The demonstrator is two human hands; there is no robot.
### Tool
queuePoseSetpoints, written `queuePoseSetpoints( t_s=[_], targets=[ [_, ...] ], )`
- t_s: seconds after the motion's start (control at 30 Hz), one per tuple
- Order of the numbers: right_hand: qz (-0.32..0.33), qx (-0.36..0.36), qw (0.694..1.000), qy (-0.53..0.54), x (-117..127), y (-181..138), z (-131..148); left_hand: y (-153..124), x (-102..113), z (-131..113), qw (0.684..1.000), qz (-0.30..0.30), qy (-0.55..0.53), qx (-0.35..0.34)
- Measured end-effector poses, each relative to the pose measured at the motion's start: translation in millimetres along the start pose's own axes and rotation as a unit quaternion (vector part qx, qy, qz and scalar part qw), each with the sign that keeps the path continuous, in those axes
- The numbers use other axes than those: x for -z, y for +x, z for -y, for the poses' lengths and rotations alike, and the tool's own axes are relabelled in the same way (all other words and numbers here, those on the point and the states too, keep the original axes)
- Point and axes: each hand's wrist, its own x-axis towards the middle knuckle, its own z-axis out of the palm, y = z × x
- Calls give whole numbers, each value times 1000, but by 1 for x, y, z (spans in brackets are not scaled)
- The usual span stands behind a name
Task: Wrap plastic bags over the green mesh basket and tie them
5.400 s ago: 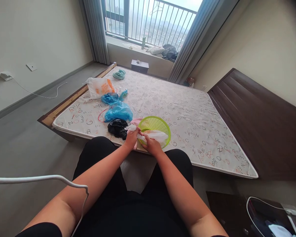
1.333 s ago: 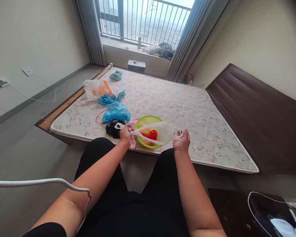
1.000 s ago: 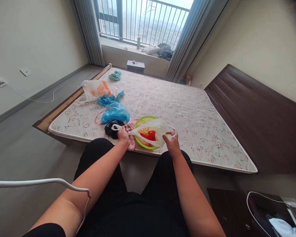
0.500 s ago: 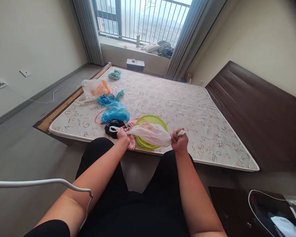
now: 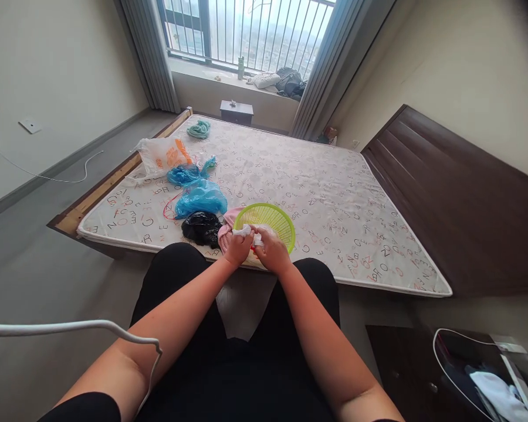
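Observation:
Both hands meet over the near rim of a lime-green plastic basket (image 5: 286, 225) at the mattress edge. My left hand (image 5: 239, 248) grips one end of a white plastic bag (image 5: 243, 231). Close beside it, my right hand (image 5: 270, 251) is closed on the same bag, which is bunched between them. Something small and red shows by the right fingers, too small to name. Left of the basket, pink cloth (image 5: 225, 232) lies partly hidden by my left hand. Beyond that sit a black plastic bag (image 5: 201, 228) and a blue plastic bag (image 5: 202, 198).
The mattress (image 5: 330, 234) has a dark headboard (image 5: 444, 193) on the right. Farther left lie another blue bag (image 5: 183, 174), a white-and-orange bag (image 5: 161, 157) and a teal coil (image 5: 199, 129). A white cable (image 5: 70, 328) hangs across my left forearm. A dark nightstand (image 5: 396, 363) stands at lower right.
The hands have come together, my right hand moving left. The bag, stretched between them before, is now bunched up. More of the basket's inside shows, and the view has shifted slightly.

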Motion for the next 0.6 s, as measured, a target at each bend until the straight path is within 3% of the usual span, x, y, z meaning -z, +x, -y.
queuePoseSetpoints(
  t_s=[0.1, 0.27, 0.4, 0.5, 0.6],
  targets=[
    [17, 22, 1000, 7, -5, 0, -1, 2, -1, 9, 997, 41, 68, -15],
    [-91, 50, 992, 78, -5, 1, -4, 8, -1, 15, 973, 181, 133, -53],
    [-104, 54, 988, 100, -11, 5, -2, 3, -7, 15, 944, 275, 164, -82],
    [-128, 13, 985, 113, -15, 8, -9, -4, -11, 11, 951, 252, 167, -72],
    [-171, -79, 974, 130, -13, 11, -20, -9, -12, 1, 977, 208, 43, -12]
  ],
)
